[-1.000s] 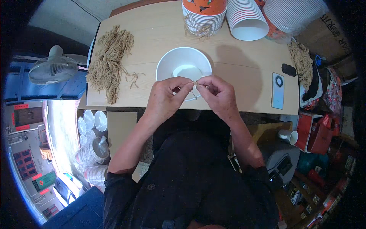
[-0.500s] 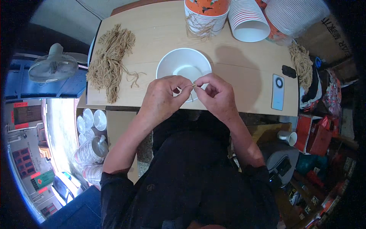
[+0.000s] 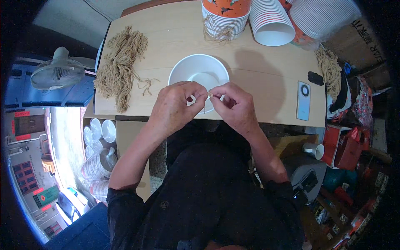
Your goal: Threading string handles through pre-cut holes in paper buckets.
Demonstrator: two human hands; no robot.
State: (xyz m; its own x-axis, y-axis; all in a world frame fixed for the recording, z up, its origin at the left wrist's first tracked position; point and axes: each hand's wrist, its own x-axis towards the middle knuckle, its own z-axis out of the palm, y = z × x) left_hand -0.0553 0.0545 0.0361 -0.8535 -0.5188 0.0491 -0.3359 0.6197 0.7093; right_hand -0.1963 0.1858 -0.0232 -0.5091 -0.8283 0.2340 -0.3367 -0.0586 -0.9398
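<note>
Nearest me, on my remote feed, were the person's two bare hands, raised in front of a dark-clothed torso. The left hand (image 3: 171,105) was pinched, thumb against forefinger, on a short tan cord (image 3: 210,95); the right hand (image 3: 236,106) was clamped on the same cord, its fingertips almost meeting the left's. The cord sat between them, over the near side of one white round tub (image 3: 180,68), with a thin end hanging down. Fingertips covered most of it, so I could not tell how it was looped.

To my judgement, working that small strand well called for light, tip-only pinches close together, the left hand as the steady anchor, the right making small turns, and the loose end left clear of both thumbs.

Around the tub spread a pale wooden surface (image 3: 166,50). On its right lay one phone (image 3: 303,104), camera side up, with one small black object (image 3: 316,78) just beyond. I counted two heaps of tan cord: a large heap (image 3: 121,68) on the left, two or so strands straggling from it, and another heap (image 3: 329,73) at the right edge.

Farthest along the surface I made out at least three tub stacks: an orange-and-white stack (image 3: 227,21) with cords draped on it, a tipped white stack (image 3: 273,31), and a plastic-wrapped stack (image 3: 323,18). Their rims nested too tightly to count.
</note>
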